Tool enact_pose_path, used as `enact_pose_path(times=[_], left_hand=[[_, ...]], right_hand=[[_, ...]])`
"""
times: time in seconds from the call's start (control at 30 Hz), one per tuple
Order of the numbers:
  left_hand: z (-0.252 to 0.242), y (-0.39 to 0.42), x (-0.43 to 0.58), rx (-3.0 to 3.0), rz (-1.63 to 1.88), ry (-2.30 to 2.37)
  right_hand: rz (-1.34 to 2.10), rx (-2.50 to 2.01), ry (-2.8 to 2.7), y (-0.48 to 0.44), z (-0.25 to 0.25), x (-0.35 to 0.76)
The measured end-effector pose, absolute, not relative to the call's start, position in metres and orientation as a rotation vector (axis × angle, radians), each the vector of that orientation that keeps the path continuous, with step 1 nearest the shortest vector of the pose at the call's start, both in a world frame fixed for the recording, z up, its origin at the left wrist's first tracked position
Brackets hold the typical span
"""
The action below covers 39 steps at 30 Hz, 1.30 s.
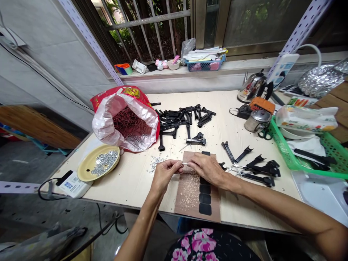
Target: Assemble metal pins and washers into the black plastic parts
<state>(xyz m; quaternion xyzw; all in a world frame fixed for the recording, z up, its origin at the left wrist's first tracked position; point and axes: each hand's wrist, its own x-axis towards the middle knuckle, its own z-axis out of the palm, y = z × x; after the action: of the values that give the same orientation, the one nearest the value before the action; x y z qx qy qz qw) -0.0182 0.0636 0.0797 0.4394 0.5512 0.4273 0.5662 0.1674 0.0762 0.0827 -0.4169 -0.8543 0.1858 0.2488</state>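
My left hand point(166, 174) and my right hand point(208, 169) meet over the brown board point(187, 203). A small, thin, light-coloured piece point(185, 164) runs between their fingertips, and both hands pinch it. Its far ends are hidden by the fingers. Pale crumbs and a column of black squares point(205, 198) lie on the board, partly under my right hand. Small silvery pieces point(155, 163) are scattered on the table beside my left hand. Black clip-like parts point(262, 168) with thin metal pins lie to the right of my right hand.
Behind the hands are a pile of black parts point(176, 117) and a red sack point(127, 123) of thin rods. A yellow plate point(83, 167) of silvery pieces sits left. A metal cup point(257, 121), a kettle point(251, 87) and a green basket point(282, 152) stand right.
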Motion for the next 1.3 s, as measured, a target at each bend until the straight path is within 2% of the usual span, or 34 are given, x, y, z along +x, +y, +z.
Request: enact_pose_path(times=[0.1, 0.27, 0.43, 0.7, 0.9, 1.07, 1.23, 1.3], left_hand=[[0.074, 0.062, -0.011, 1.045, 0.924, 1.26], [0.058, 0.06, 0.005, 1.056, 0.89, 1.282], [0.048, 0.057, 0.015, 1.226, 0.883, 1.423], [0.041, 0.056, 0.016, 1.287, 0.896, 1.441], [0.039, 0.055, 0.019, 1.254, 0.947, 1.463], [0.037, 0.052, 0.019, 1.283, 0.978, 1.472], [0.033, 0.049, 0.02, 1.308, 1.011, 1.477], [0.033, 0.048, 0.02, 1.31, 1.016, 1.49]], right_hand=[[0.641, -1.091, -2.274, 0.073, 0.077, 0.183], [0.515, -1.332, -2.194, 0.066, 0.059, 0.223], [0.574, -1.492, -2.006, 0.056, 0.03, 0.252], [0.209, -1.73, -1.934, 0.091, 0.018, 0.296], [0.101, -1.387, -2.329, 0.093, 0.044, 0.264], [-0.041, -1.346, -2.355, 0.076, 0.035, 0.239], [-0.064, -0.756, -2.622, 0.053, 0.023, 0.239], [-0.067, -0.914, -2.545, 0.053, 0.026, 0.24]])
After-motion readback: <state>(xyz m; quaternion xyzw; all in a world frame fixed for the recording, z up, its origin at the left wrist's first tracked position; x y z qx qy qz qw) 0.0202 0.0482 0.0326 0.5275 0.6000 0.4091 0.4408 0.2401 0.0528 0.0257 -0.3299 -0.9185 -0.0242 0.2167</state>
